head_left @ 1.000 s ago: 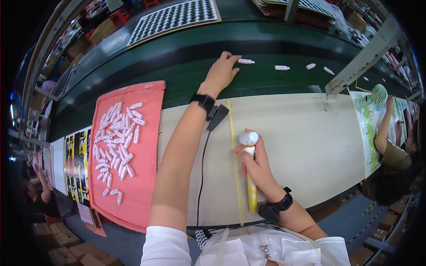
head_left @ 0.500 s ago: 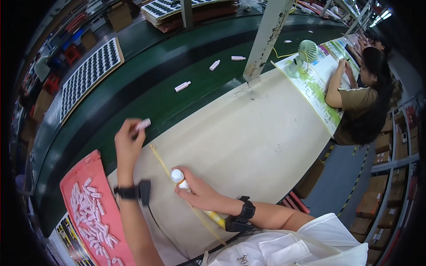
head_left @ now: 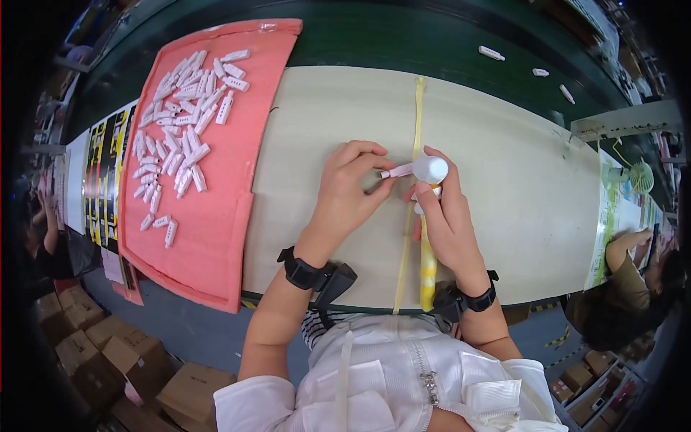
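Note:
My left hand (head_left: 349, 189) is closed, its thumb and fingertips around the dark-tipped end of a small pale pink stick-shaped piece (head_left: 398, 171). The piece's other end meets the white round head of a hand-held tool (head_left: 430, 170); I cannot tell whether they touch or only overlap. My right hand (head_left: 452, 216) wraps around this tool just below its head. Under that hand runs a yellow cylinder (head_left: 427, 277); whether it belongs to the tool is hidden. A pale yellow strip (head_left: 419, 115) crosses the table beside it.
To the left, a pink foam mat (head_left: 223, 194) bears a heap of similar pieces (head_left: 188, 108). Beyond the beige tabletop (head_left: 525, 216), a dark green conveyor (head_left: 403, 43) carries a few more. A metal post (head_left: 626, 119), a small green fan (head_left: 639, 178) and a co-worker (head_left: 626, 266) are at right.
My view has swung left and down. My left hand has come from over the conveyor's edge to the tool with its piece. The right hand still grips the tool.

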A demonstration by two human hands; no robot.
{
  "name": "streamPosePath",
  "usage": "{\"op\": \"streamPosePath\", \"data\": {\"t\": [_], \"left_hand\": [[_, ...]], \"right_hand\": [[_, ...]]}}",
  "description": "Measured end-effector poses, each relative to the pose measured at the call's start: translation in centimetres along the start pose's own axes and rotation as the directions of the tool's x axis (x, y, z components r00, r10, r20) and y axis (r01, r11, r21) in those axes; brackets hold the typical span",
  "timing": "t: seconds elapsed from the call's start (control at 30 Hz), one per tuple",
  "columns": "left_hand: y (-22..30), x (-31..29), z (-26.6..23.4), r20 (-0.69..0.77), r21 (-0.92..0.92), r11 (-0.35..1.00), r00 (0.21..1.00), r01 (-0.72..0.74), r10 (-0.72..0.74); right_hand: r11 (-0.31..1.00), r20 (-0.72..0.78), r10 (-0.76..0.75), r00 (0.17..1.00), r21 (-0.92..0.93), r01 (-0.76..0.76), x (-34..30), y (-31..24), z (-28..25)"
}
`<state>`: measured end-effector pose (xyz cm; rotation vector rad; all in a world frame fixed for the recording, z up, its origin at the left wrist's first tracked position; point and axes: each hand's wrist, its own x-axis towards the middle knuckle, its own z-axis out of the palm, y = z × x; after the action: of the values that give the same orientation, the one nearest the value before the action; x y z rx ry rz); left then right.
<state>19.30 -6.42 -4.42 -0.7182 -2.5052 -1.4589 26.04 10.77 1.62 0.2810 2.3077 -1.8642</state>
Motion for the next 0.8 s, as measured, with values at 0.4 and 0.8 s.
{"op": "streamPosePath", "data": {"t": [0.4, 0.8], "left_hand": [[-0.2, -0.8, 0.1, -0.008, 0.012, 1.000, 1.000, 0.015, -0.015], [-0.2, -0.6, 0.1, -0.009, -0.018, 1.000, 1.000, 0.005, -0.005]], "right_hand": [[0.993, 0.073, 0.029, 0.997, -0.115, -0.021, -0.2, 0.0, 0.2], [0.990, -0.031, -0.056, 0.998, -0.133, 0.051, 0.9, 0.8, 1.3]]}}
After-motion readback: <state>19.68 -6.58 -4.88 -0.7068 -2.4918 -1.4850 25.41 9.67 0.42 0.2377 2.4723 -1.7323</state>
